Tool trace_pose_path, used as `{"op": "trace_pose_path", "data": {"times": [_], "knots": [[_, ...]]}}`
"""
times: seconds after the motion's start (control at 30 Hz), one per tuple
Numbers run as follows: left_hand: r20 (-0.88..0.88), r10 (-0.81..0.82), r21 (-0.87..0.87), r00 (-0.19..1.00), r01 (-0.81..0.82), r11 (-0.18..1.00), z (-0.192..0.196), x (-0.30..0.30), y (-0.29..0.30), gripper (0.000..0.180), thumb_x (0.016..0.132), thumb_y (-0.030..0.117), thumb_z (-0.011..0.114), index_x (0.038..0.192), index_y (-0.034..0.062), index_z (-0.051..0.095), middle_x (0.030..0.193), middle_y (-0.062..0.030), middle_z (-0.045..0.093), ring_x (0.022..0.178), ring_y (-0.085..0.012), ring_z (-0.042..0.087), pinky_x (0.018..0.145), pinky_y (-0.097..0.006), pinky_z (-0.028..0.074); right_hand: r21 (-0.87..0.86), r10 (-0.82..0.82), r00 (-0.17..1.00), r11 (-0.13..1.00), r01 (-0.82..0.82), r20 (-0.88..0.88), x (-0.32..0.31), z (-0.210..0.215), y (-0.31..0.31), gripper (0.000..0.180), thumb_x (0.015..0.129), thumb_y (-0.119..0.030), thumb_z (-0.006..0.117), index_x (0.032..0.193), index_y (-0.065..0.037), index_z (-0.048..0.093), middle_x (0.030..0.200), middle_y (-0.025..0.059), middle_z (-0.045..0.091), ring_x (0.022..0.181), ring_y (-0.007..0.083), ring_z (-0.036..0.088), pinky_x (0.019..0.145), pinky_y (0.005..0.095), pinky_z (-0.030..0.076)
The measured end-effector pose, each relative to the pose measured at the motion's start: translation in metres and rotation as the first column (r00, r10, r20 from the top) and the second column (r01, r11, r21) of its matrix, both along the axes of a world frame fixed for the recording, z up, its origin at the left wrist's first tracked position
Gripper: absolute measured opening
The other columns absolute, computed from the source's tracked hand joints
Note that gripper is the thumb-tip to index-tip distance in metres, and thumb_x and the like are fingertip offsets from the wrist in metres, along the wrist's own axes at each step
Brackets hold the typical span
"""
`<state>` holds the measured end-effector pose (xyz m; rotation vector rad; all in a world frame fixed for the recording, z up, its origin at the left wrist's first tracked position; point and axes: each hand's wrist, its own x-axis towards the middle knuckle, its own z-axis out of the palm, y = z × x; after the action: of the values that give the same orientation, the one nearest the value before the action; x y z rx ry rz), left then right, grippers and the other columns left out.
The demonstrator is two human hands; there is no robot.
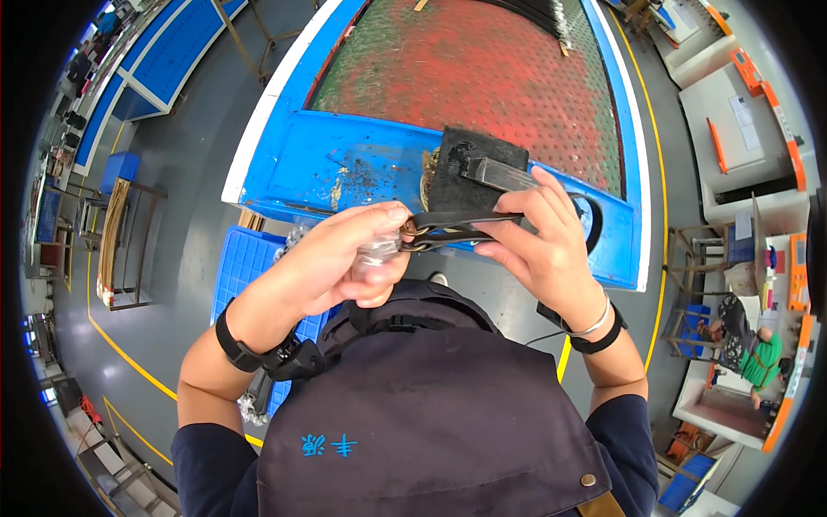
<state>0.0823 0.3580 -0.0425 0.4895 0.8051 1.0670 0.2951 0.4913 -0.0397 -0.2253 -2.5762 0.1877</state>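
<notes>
Both hands work in front of my chest on a black belt-like strap (465, 219). My left hand (332, 254) is closed around the strap's end piece (379, 248), a shiny bundle in clear film. Brass-coloured metal (412, 230) shows at the fingertips where the strap loops. My right hand (551, 250) pinches the strap's two dark lengths, with its index finger and thumb on them. Behind the right fingers a dark rectangular block (500, 175) lies on a black square pad (469, 159) at the bench edge. The fingers partly hide the block.
A blue-framed workbench (284, 168) with a worn red-green mat (465, 69) stands ahead. Black strips with shiny ends (556, 21) lie at its far side. Blue crates (245, 267) stand low on the left. A person in green (760, 362) is far right.
</notes>
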Motion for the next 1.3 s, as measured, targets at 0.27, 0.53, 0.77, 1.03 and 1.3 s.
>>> {"op": "trace_pose_path", "data": {"times": [0.27,0.53,0.77,1.03,1.3], "knots": [[-0.762,0.646,0.566,-0.054,0.430,0.703,0.014,0.008,-0.017,0.043,0.075,0.027,0.068,0.112,0.0097,0.052,0.130,-0.0171,0.042,0.120,-0.0345,0.042,0.100,-0.045,0.030,-0.049,0.017,1.000,0.999,-0.016,0.025,0.000,-0.004,-0.004,0.022,0.065,-0.018,0.073,0.082,-0.006,0.067,0.084,0.0045,0.053,0.082,0.0222,0.055,0.089,0.0389,0.047],[-0.833,0.534,0.336,-0.148,0.633,0.698,0.008,0.007,-0.011,0.024,0.071,0.010,0.067,0.094,0.0076,0.059,0.106,-0.0101,0.052,0.102,-0.0299,0.052,0.091,-0.044,0.038,-0.112,0.101,0.994,0.989,-0.096,0.038,0.003,-0.002,-0.010,0.019,0.069,-0.017,0.072,0.082,-0.005,0.066,0.083,0.0047,0.053,0.081,0.0222,0.054,0.091,0.0392,0.045],[-0.874,0.485,0.451,0.031,0.423,0.786,0.000,0.004,-0.023,0.022,0.072,0.003,0.062,0.094,0.0024,0.057,0.089,-0.0120,0.055,0.077,-0.0297,0.055,0.069,-0.036,0.046,-0.504,-0.081,0.959,0.861,-0.069,-0.271,0.019,-0.014,0.029,0.030,0.089,-0.027,0.054,0.105,-0.003,0.062,0.106,0.0111,0.058,0.103,0.0240,0.054,0.099,0.0385,0.035],[-0.768,0.637,0.579,-0.071,0.348,0.737,0.021,-0.019,-0.041,0.026,0.058,-0.002,0.061,0.083,0.0014,0.062,0.083,-0.0112,0.058,0.069,-0.0264,0.058,0.061,-0.034,0.047,-0.318,-0.503,0.859,0.803,0.504,0.091,0.067,-0.159,0.106,0.069,0.078,-0.022,0.069,0.133,0.000,0.036,0.126,0.0232,0.046,0.120,0.0377,0.043,0.099,0.0414,0.037],[-0.666,0.728,0.571,-0.163,0.517,0.637,0.040,-0.020,-0.039,0.024,0.049,-0.003,0.056,0.072,0.0012,0.061,0.077,-0.0093,0.058,0.061,-0.0234,0.053,0.056,-0.033,0.044,-0.664,-0.462,0.887,0.660,0.351,0.010,0.061,-0.158,0.093,0.053,0.071,-0.010,0.074,0.116,0.000,0.048,0.103,0.0123,0.059,0.094,0.0226,0.059,0.083,0.0304,0.047]]}}
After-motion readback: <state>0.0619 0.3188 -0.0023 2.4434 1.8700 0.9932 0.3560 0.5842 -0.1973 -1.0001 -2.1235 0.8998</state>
